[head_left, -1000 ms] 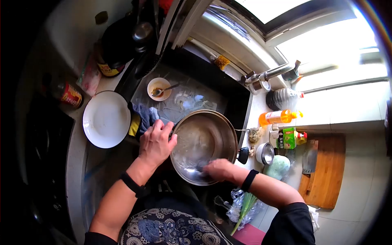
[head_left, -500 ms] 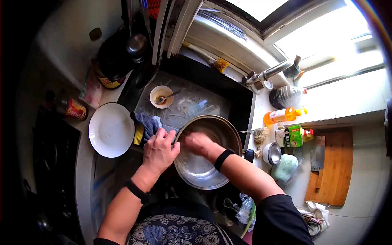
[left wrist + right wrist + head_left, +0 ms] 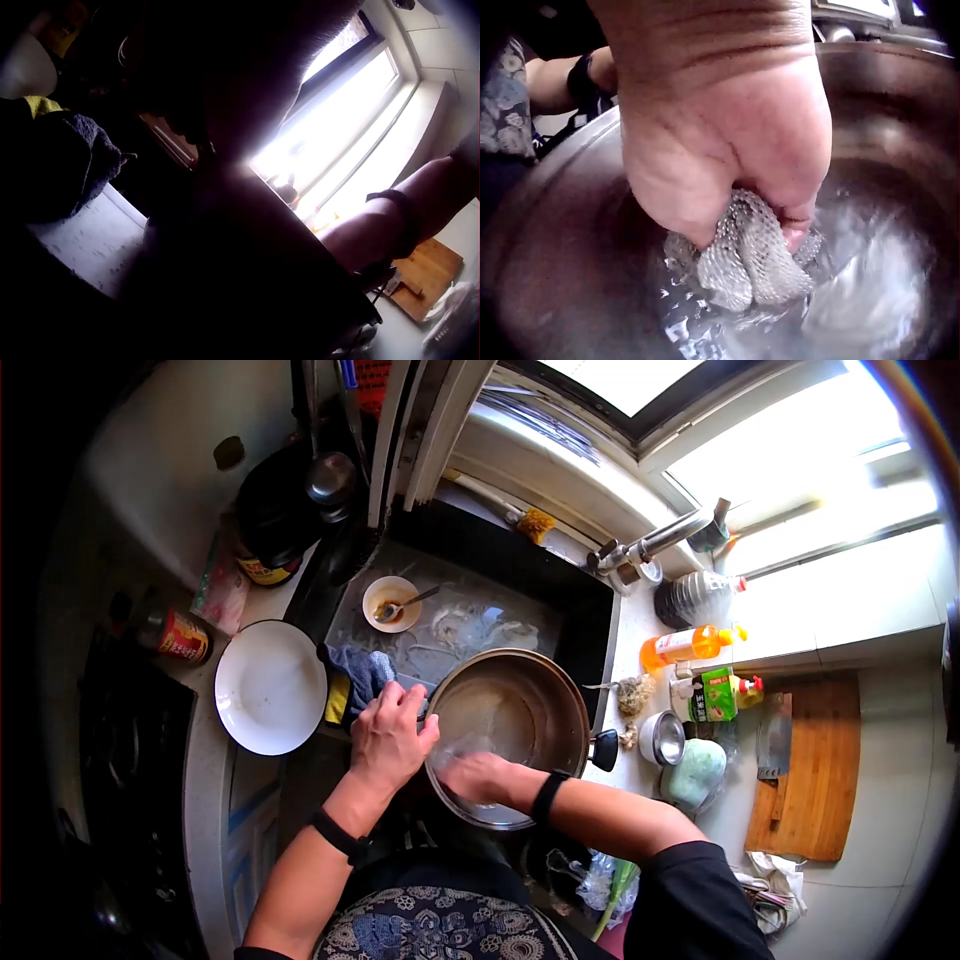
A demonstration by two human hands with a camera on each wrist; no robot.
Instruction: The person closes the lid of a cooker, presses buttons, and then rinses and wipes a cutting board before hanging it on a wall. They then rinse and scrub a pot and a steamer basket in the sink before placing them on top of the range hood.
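Observation:
A wide steel pot (image 3: 545, 705) with water in its bottom sits over the near side of the sink. My left hand (image 3: 388, 738) grips it at its left side, where the handle is hidden under the fingers. Inside the pot, my right hand (image 3: 475, 777) is low against the near left wall. The right wrist view shows that hand (image 3: 727, 142) pinching a silvery mesh scrubber (image 3: 750, 255), bunched between thumb and fingers, at the water. The pot's other handle (image 3: 604, 750), black, sticks out on the right. The left wrist view is mostly dark.
In the sink (image 3: 350, 625) stands a small bowl (image 3: 378, 593) with a spoon. A white plate (image 3: 270, 690) and a dark cloth (image 3: 352, 665) lie left. Along the right are the faucet (image 3: 660, 545), an orange soap bottle (image 3: 690, 647), a metal bowl (image 3: 662, 738) and a cleaver (image 3: 774, 735) on a cutting board (image 3: 825, 780).
My right hand has swept round inside the pot, from the near side up to the far left, then back down to the near left. The left hand keeps its grip.

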